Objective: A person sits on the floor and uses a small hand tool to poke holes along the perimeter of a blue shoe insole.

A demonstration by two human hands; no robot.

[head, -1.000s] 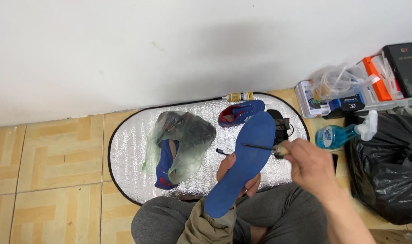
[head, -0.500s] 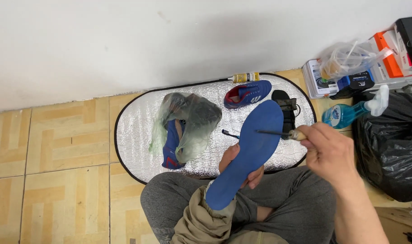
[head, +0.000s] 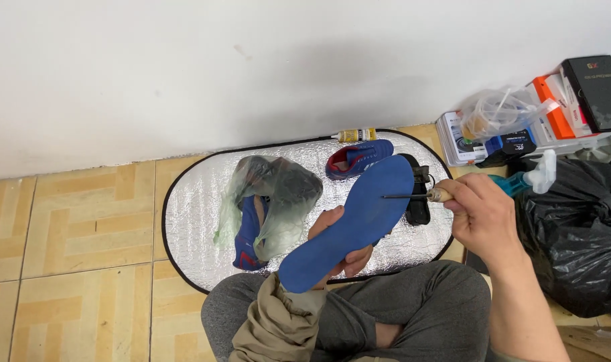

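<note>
Nothing much moved; both hands stayed put.
My left hand (head: 342,241) gripped the blue insole (head: 349,221); my right hand (head: 483,218) pinched the awl (head: 413,196) against it.

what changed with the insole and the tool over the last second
The right hand brought its awl from the blue insole's edge onto its surface. The left hand kept its grip on the insole; the shoes and silver mat stayed put.

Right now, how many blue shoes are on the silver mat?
2. One blue shoe lies at the mat's far edge beside the glue bottle; another lies left, half inside a clear plastic bag. More may be hidden.
</note>
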